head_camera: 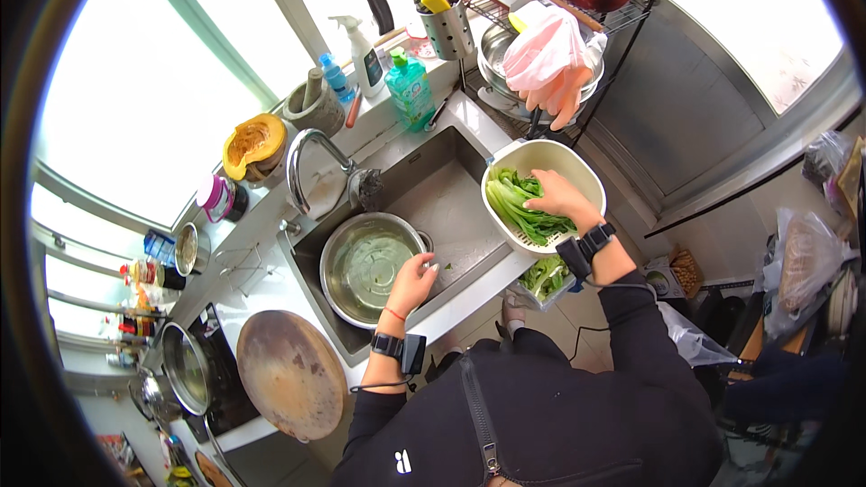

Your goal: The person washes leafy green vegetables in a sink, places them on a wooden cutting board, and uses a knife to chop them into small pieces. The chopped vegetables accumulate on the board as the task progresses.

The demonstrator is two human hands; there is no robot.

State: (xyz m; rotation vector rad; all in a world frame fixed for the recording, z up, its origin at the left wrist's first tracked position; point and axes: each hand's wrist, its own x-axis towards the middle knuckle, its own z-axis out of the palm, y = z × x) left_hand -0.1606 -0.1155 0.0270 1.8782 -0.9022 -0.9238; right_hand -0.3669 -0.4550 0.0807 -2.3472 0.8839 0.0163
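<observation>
My right hand (560, 193) lies on green leafy lettuce (511, 201) in a cream plastic colander basket (587, 166), its thumb and fingers apart. The basket stands at the right end of the sink. My left hand (413, 284) hangs by the right rim of a round metal basin (333, 243), with nothing seen in its fingers; whether it touches the rim I cannot tell. Water with small green bits (365, 274) fills part of the basin, which sits in the left part of the steel sink (433, 199).
A curved faucet (298, 169) rises behind the basin. Left of the sink leans a round wooden cutting board (291, 375). Below the basket hangs a bag of more greens (543, 279). A green soap bottle (411, 91) and a cut pumpkin (256, 142) line the sill. Pink gloves (551, 54) hang from the rack.
</observation>
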